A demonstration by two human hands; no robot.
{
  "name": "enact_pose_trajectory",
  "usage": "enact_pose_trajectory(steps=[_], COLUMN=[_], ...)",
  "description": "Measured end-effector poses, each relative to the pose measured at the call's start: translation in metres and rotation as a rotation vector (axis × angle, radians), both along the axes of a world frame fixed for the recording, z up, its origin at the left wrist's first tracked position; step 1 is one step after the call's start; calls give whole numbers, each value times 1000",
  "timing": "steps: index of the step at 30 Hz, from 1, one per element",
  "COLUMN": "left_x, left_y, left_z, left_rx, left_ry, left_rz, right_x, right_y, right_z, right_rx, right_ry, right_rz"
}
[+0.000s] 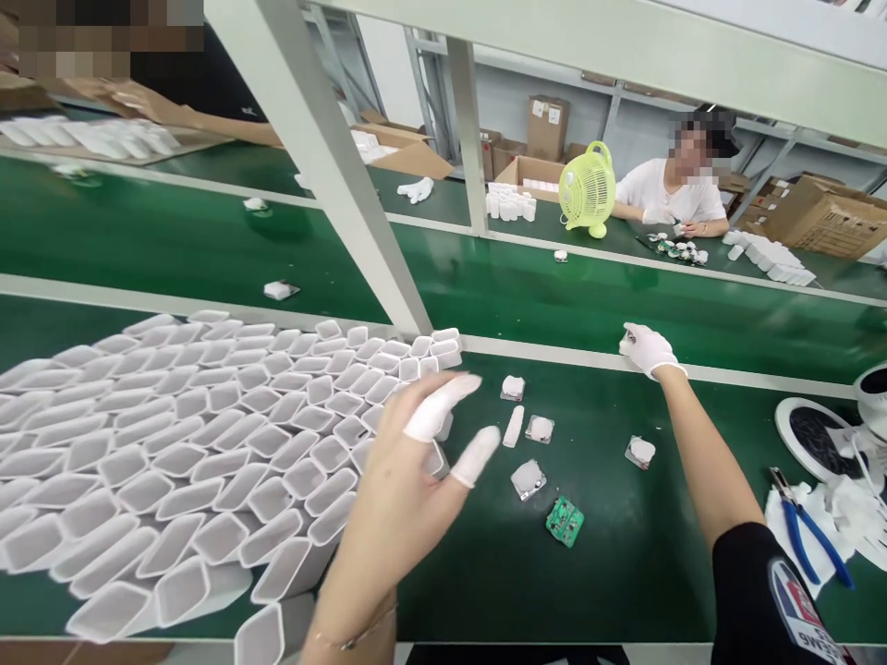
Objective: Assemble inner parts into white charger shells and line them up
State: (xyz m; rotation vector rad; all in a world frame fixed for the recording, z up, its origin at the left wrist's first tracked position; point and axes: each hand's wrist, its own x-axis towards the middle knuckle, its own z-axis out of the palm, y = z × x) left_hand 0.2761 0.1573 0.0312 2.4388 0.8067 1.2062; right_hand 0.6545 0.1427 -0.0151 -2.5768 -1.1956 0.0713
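Observation:
My left hand [422, 471], with white finger cots on thumb and forefinger, hovers at the right edge of the white plastic housings [277, 453]. Its thumb and forefinger are apart, with nothing between them. My right hand [650, 351], in a white glove, is over the pale rail beside the green belt. Its fingers are curled together, and what they may hold is hidden. Between my hands lie several small boards with white tops, among them one board [528, 479] and another board [640, 452]. A bare green circuit board [565, 522] and a loose white finger cot [514, 427] lie near them.
Blue-handled pliers [808, 531] rest on white cloth at the right, near a white fan [818, 443]. A slanted metal post [333, 175] rises behind the housings. Across the belt [485, 300], a co-worker [675, 189] sits by a yellow-green fan [588, 189].

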Motion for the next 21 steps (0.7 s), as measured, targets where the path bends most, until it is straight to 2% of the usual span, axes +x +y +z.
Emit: enact_pose_trajectory(steps=[3, 5, 7, 9, 11, 13, 16, 18, 21], left_x=[-27, -42, -52, -56, -55, -52, -47, -43, -38], left_y=[6, 10, 10, 6, 1, -3, -6, -6, -6], left_z=[-26, -40, -51, -59, -67, -73, -81, -85, -89], left_rx=[83, 97, 84, 92, 121, 143, 166, 168, 126], left_ry=[143, 254, 379, 533, 676, 756, 742, 722, 715], left_rz=[150, 250, 364, 427, 416, 383, 356, 336, 327], right_x=[-38, -78, -118, -146, -158, -159, -154, -153, -156], right_y=[-8, -19, -31, -39, -43, -45, -50, -56, -63], right_z=[-5, -9, -17, -26, -34, -39, -40, -40, -46], right_rx=[33, 80, 8, -55, -99, -125, -120, -79, 18], right_ry=[-93, -129, -31, 27, 24, 12, 41, 62, 94], right_rz=[76, 338, 604, 746, 842, 869, 822, 754, 581])
